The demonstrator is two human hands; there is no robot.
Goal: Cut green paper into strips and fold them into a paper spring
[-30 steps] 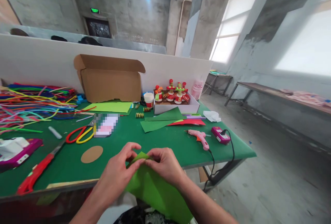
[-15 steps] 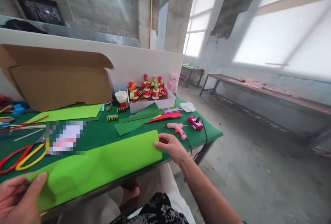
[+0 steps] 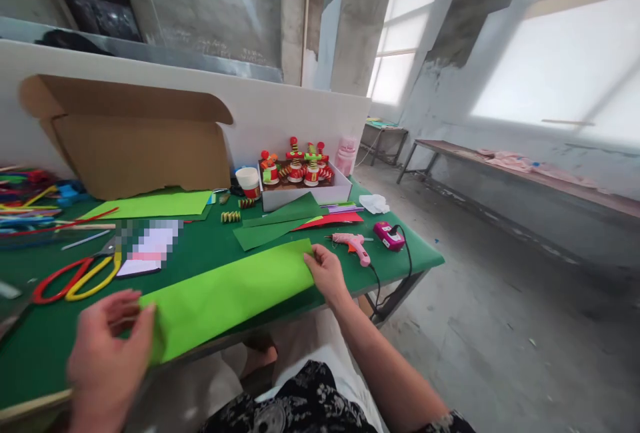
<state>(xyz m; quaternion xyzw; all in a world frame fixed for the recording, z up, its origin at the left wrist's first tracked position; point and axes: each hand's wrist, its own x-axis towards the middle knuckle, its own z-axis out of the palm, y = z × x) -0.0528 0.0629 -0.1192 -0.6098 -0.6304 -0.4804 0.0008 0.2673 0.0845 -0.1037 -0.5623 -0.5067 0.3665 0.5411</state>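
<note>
A long light-green paper sheet [image 3: 235,293] lies stretched along the front edge of the green table [image 3: 200,256]. My left hand [image 3: 113,350], blurred by motion, grips the sheet's left end with curled fingers. My right hand [image 3: 327,273] pinches the sheet's right end, fingers on top of the paper. Just right of that hand lies a pink glue gun [image 3: 353,244] with a black cord.
Red and yellow scissors [image 3: 75,276] lie at the left. An open cardboard box [image 3: 130,136] stands at the back. A white box of red figures [image 3: 303,180], a paper cup [image 3: 249,182], dark green and red sheets [image 3: 285,223], a pink charger [image 3: 389,235] and pipe cleaners [image 3: 27,196] are also there.
The sheet, bunched between both hands a second ago, is now spread flat along the table edge. My left hand has slid right along the sheet; the view has turned right.
</note>
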